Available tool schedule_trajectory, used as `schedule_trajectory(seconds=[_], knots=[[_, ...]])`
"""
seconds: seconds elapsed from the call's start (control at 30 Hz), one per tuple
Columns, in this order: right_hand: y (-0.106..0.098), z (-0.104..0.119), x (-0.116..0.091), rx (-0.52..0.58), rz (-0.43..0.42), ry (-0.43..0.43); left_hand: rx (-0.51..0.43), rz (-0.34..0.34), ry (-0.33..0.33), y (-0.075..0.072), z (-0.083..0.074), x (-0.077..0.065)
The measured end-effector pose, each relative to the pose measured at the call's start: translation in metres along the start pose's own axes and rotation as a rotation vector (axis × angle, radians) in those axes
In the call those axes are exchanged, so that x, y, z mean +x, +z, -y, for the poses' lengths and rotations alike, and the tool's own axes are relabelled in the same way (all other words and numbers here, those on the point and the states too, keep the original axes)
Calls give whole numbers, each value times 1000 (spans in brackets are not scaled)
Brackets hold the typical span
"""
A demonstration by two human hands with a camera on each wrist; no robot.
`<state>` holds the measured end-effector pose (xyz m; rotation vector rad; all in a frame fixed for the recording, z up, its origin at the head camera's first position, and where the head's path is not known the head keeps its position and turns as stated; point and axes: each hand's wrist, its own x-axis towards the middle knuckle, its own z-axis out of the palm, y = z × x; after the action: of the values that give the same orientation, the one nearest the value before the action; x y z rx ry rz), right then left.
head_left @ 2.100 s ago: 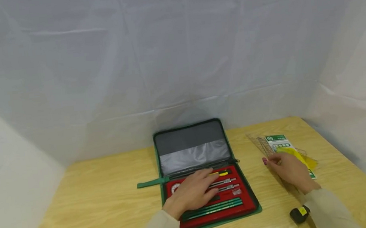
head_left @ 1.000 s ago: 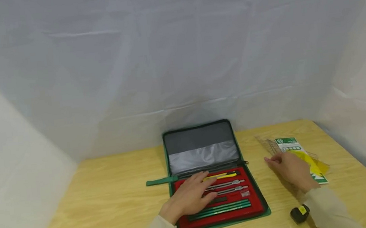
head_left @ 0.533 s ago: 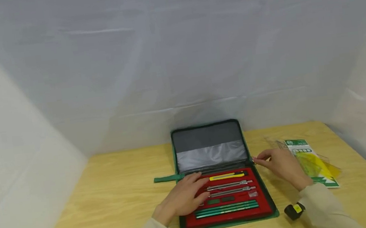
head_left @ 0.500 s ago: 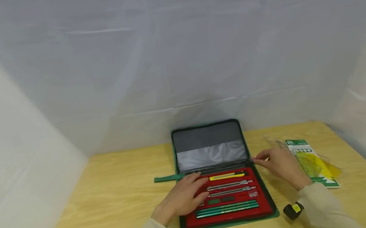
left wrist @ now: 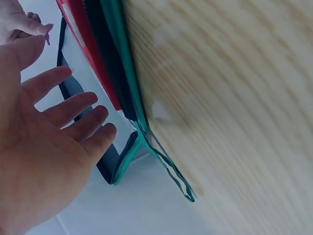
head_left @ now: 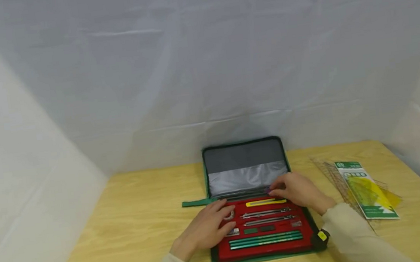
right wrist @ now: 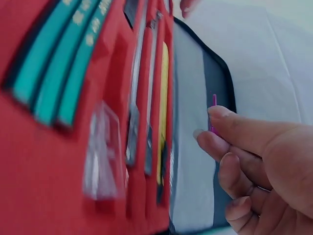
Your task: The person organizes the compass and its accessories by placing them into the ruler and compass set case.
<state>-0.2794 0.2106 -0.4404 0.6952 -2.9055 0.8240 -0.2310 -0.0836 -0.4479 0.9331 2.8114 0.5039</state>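
A zip case (head_left: 241, 155) lies open, its lid raised at the back and a red tray (head_left: 266, 252) in front. My right hand (head_left: 296, 190) pinches a small flat purple piece (right wrist: 214, 103) between thumb and forefinger, above the tray's back edge near the lid's clear pocket (head_left: 244, 179). My left hand (head_left: 205, 226) is over the tray's left side, fingers spread and holding nothing. The tray holds a yellow utility knife (head_left: 265, 202), silver compasses (head_left: 268, 220), green pencils (head_left: 265, 240) and a small clear box (right wrist: 102, 152). The left hand partly covers a white ring-shaped item (head_left: 230, 215).
Clear rulers (head_left: 333, 175), a yellow set square (head_left: 390, 197) and a green-and-white stencil packet (head_left: 367, 212) lie on the wooden table (head_left: 127, 227) at the right. A green strap (head_left: 195, 203) sticks out left of the case. White sheeting (head_left: 187, 64) rises behind.
My right hand has moved left with the purple piece, from beside the rulers past the case's right edge to over its back edge. The left hand stays by the tray. The view has shifted slightly.
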Motion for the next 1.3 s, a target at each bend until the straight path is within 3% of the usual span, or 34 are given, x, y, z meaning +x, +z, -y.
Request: schedule_trajectory(seconds=[0.17, 0.43, 1.07, 1.3], knots=[[12, 12, 9, 20, 94, -79, 11, -8, -21, 1, 3, -4], [20, 29, 21, -9, 197, -208, 26, -49, 2, 0, 5, -10], [25, 40, 58, -61, 422, -338, 40, -42, -12, -2, 8, -18], [24, 46, 66, -66, 462, -332, 34, -30, -19, -2, 8, -20]])
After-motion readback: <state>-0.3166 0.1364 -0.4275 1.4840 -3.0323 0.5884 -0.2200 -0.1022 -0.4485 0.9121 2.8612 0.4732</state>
